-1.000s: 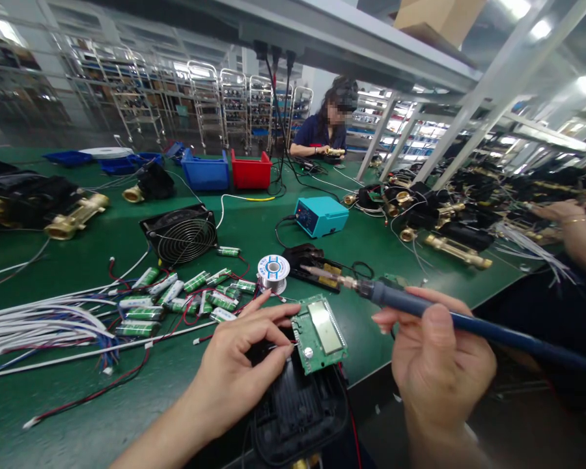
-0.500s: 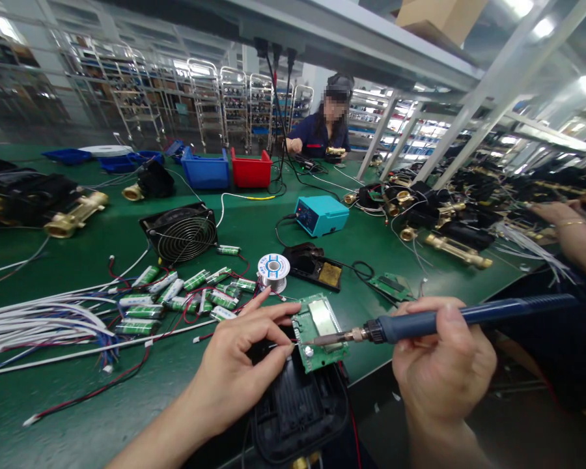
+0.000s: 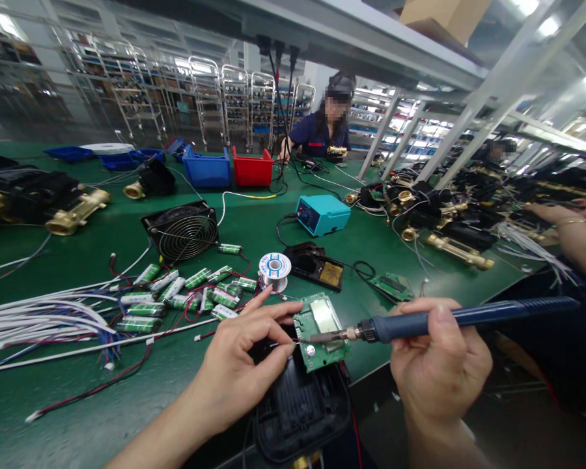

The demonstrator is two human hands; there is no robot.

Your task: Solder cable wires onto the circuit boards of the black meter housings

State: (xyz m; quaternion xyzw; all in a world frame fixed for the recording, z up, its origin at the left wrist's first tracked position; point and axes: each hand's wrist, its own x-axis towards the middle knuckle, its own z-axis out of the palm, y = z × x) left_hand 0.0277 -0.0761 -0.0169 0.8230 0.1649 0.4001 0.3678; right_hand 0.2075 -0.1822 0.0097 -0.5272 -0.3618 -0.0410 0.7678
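Note:
My left hand (image 3: 241, 352) pinches a thin wire between thumb and forefinger at the left edge of a green circuit board (image 3: 325, 357). Its other fingers stretch past the board's upper left corner. In my right hand (image 3: 442, 371) is a dark blue soldering iron (image 3: 410, 326), held like a pen. The iron's tip lies over the board's left side, by the wire end; whether they touch I cannot tell. On the board are a pale display (image 3: 324, 316) and a shiny round part. Beneath it sits an open black housing (image 3: 303, 410), partly hidden by the board and my left hand.
Beyond the board stand a solder spool (image 3: 275, 270), an iron stand with sponge (image 3: 331, 273) and a teal soldering station (image 3: 323, 215). Leftward lie green batteries (image 3: 144, 309), white cables (image 3: 43, 326) and a fan (image 3: 183, 231). Co-workers sit across (image 3: 317, 133) and at right (image 3: 576, 228).
The soldering iron's tip has shifted very slightly right and up over the board. My left hand keeps its pinch. The co-worker across has moved one hand.

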